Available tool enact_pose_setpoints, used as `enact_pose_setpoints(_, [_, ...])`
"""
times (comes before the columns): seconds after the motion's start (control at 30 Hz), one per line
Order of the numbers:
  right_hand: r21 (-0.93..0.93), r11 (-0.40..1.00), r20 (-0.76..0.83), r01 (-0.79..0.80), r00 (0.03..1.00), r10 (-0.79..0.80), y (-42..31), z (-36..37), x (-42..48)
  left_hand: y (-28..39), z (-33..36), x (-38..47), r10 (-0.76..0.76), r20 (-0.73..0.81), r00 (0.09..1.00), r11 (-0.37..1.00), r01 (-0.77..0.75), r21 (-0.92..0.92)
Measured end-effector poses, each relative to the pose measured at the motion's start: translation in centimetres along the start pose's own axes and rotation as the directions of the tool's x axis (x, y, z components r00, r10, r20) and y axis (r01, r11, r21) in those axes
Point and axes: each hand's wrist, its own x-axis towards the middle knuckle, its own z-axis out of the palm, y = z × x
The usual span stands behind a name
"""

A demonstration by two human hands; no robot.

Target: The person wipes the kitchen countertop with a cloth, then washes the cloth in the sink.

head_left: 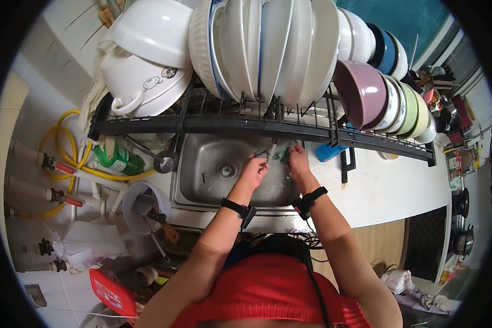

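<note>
Both my hands are over the stainless steel sink (205, 192), below the front bar of a dish rack. Between them a thin stream of water (274, 151) runs down. My right hand (299, 163) grips a green scrubbing cloth or pad (281, 155) that looks wet. Close to the stream, my left hand (253, 171) has its fingers curled. A thin dark line shows at its fingertips, too small to tell whether it is a held utensil. The drain strainer (227, 169) lies to the left of my left hand, with small scraps on the basin floor.
The black dish rack (229, 125) spans the sink, loaded with white plates (279, 53), white bowls (151, 33) and a purple bowl (361, 94). A blue bottle (330, 152) lies on the right counter (377, 188). At left are a green bottle (121, 158) and a bucket holding a cleaver (143, 203).
</note>
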Motion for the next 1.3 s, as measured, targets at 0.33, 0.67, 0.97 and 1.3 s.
enact_pose_setpoints(0.33, [-0.833,0.299,0.294,0.465,0.830,-0.474,1.3,4.4,-5.1,-2.9,0.7,0.3,-0.051,0.255,0.966,0.942,0.131,-0.310])
enact_pose_setpoints(0.67, [-0.818,0.439,0.215,0.372,0.905,-0.367,0.8,5.1,-3.1,-1.7,-0.7,-0.1,-0.039,0.004,0.999,0.986,0.039,-0.163])
enact_pose_setpoints(0.97, [-0.525,0.421,0.589,0.740,0.673,-0.448,1.5,0.4,2.0,4.1,0.8,-2.9,0.125,0.197,0.972,0.989,-0.138,0.056])
enact_pose_setpoints(1.3, [0.363,0.855,0.594,-0.371,0.799,0.094,-2.3,-0.2,0.3,3.5,-3.0,-0.8,0.242,0.069,0.968,0.969,-0.238,-0.062])
